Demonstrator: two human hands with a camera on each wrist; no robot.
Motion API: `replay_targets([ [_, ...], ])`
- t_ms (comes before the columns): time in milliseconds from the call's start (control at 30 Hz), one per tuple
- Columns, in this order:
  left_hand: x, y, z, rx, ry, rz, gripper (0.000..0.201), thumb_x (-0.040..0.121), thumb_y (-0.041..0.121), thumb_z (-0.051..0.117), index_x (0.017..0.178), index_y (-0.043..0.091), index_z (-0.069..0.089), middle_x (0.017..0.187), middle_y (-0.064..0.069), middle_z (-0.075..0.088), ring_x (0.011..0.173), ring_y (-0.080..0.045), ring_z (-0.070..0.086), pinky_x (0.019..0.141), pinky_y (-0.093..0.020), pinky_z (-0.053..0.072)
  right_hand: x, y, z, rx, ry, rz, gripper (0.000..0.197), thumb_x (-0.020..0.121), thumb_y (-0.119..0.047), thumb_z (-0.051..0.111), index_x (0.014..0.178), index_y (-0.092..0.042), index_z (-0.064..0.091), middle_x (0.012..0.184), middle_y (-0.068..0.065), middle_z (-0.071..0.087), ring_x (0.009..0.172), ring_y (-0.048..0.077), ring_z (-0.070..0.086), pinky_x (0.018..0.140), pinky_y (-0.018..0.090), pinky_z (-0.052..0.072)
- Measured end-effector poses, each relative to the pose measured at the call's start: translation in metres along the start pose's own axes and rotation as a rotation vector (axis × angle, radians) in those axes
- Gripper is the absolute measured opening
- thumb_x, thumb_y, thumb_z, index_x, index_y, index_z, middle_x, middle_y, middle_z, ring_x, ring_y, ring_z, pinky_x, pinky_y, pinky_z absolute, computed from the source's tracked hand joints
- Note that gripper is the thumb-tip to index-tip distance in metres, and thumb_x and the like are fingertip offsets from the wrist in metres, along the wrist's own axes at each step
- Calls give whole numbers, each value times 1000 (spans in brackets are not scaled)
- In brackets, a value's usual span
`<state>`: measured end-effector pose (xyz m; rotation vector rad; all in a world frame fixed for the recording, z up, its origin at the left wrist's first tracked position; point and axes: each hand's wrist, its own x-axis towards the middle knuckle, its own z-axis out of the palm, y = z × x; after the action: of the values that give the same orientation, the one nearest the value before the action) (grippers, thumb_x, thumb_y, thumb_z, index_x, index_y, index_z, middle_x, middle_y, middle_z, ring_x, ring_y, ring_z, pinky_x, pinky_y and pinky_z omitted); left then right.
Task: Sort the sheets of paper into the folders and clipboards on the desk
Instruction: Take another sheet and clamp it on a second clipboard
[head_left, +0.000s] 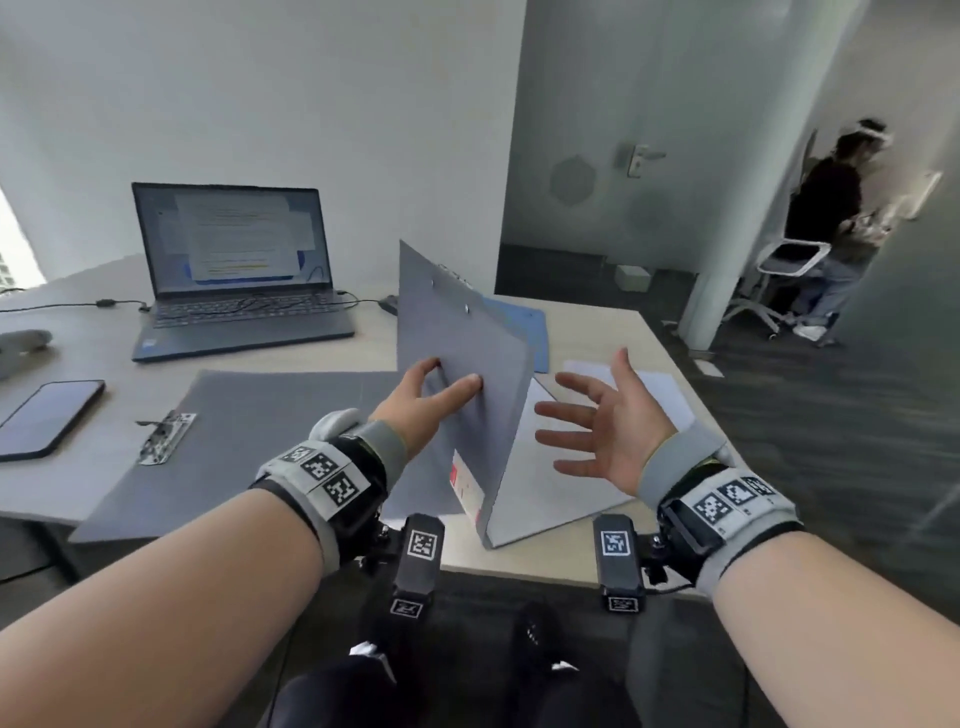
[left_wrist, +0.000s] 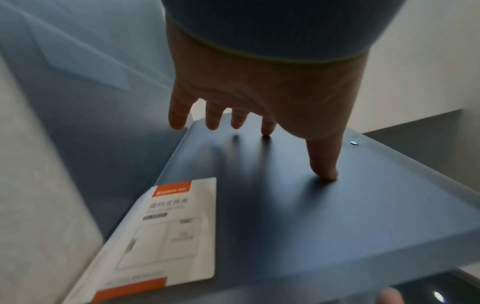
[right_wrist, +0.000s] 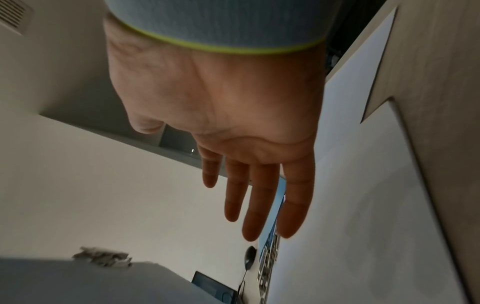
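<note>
The left hand (head_left: 415, 397) grasps the raised cover of the matte grey plastic folder (head_left: 467, 364), fingers (left_wrist: 323, 164) spread on its smooth face, thumb apparently behind. The right hand (head_left: 608, 421) hovers released, palm open, over the white sheet of paper (head_left: 540, 467) lying inside. To close well, lower the cover slowly, keeping the sheet square. The folder stands on the pale wooden table (head_left: 597, 322).

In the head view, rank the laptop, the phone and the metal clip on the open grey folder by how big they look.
Largest to smallest:
1. laptop
2. phone, though it sits nearer the camera and is partly cut off at the edge
3. metal clip on the open grey folder
</note>
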<state>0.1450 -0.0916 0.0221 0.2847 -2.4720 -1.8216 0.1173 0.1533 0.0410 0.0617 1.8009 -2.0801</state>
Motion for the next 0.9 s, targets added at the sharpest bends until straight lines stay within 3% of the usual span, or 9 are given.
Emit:
replay_targets([
  [100,15,1,32,167,6,44,86,76,63,70,149,39,31,156,0,33,139,-24,39,106,-32,36,0,-6,-17,88,11,-73,71,81,-85,27,123,-39,62,118,0,72,107,33,69,96,58,47],
  [200,30,-8,59,476,-38,-17,84,69,74,63,143,47,35,160,-8,19,142,-35,32,114,-41,32,4,-10,-31,63,149,-210,48,90,-70,41,114,-38,69,113,-5,72,108,24,66,96,50,51],
  [267,36,-19,71,669,-59,-89,84,63,79,56,139,50,38,153,-10,22,140,-40,27,114,-50,28,10,-9,-44,-170,310,-289,30,91,-50,56,112,-34,70,113,-6,72,106,18,65,97,45,53],
  [367,39,-33,82,724,-34,-193,94,58,80,58,143,47,34,149,-12,20,140,-39,21,113,-51,29,23,6,-67,-643,392,-250,34,92,-18,62,125,-16,66,125,3,67,103,15,59,91,28,46],
  [467,43,-36,87,610,7,-257,95,64,68,71,147,41,33,144,-10,29,131,-39,38,107,-47,39,36,32,-87,-875,332,-79,44,87,-13,67,131,-9,61,127,7,65,111,20,60,94,26,43],
  [600,54,-27,78,241,122,-310,86,74,40,78,147,31,34,141,-13,47,122,-36,52,94,-42,49,44,53,-93,-1043,355,-20,48,80,-23,73,127,-18,63,120,0,66,113,22,62,101,32,46],
  [700,67,-20,65,-43,218,-374,91,76,27,80,150,22,28,136,-20,52,120,-40,55,96,-43,47,47,55,-88,-1092,349,-21,46,79,-23,72,124,-21,63,120,0,66,106,20,63,95,28,48],
  [800,76,-22,52,-182,256,-482,105,54,36,87,143,9,40,106,-24,65,95,-42,65,89,-58,52,48,52,-86,-1081,309,11,53,78,-22,72,128,-22,57,114,4,64,86,22,64,76,25,48],
  [900,62,-20,45,-350,162,-466,53,67,23,85,107,-3,61,70,-16,67,69,-34,66,75,-56,58,45,46,-84,-1100,263,51,70,78,-25,73,141,-26,45,112,7,62,77,18,60,69,23,44],
])
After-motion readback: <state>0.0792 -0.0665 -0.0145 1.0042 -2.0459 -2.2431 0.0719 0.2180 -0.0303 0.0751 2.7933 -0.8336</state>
